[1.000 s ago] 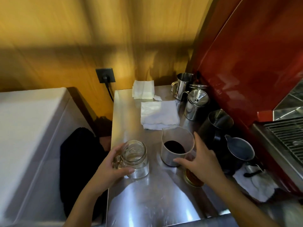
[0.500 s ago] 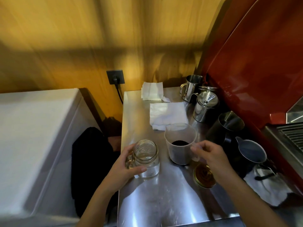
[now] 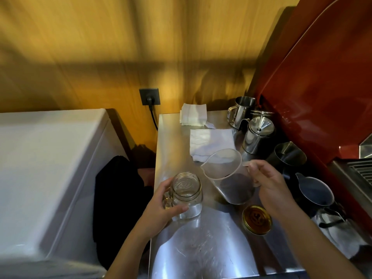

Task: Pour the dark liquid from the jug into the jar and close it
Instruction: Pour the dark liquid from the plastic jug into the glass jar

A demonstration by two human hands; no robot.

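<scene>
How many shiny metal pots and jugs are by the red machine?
4: a steel pitcher at the back, a lidded steel pot before it, a dark pitcher next, and a spouted jug nearest. More may hide behind them.

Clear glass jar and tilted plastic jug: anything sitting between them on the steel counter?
No. In the head view only bare steel counter separates the clear glass jar from the tilted jug; the gold lid lies nearer, below the jug.
</scene>
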